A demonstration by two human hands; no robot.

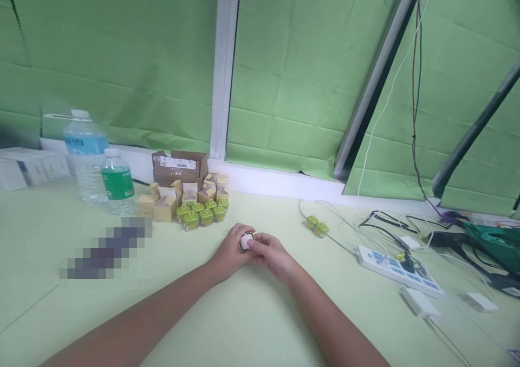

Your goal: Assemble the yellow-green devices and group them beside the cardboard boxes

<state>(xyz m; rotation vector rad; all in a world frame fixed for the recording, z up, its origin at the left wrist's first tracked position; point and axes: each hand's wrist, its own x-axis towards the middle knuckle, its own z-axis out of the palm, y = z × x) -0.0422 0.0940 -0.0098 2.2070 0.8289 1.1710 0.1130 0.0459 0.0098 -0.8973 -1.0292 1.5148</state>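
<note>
My left hand [231,252] and my right hand [273,254] meet at the middle of the pale green table [252,313]. Both are closed around one small white object with a dark rim [246,242], held between the fingertips just above the table. Behind the hands, to the left, stand several small green jars [201,214] and several small tan boxes [179,196].
Two water bottles [101,166] stand at the back left beside white boxes [28,166]. A brown carton [181,166] sits behind the tan boxes. Two more green jars [317,226], a white power strip [396,269], adapters and tangled cables fill the right side.
</note>
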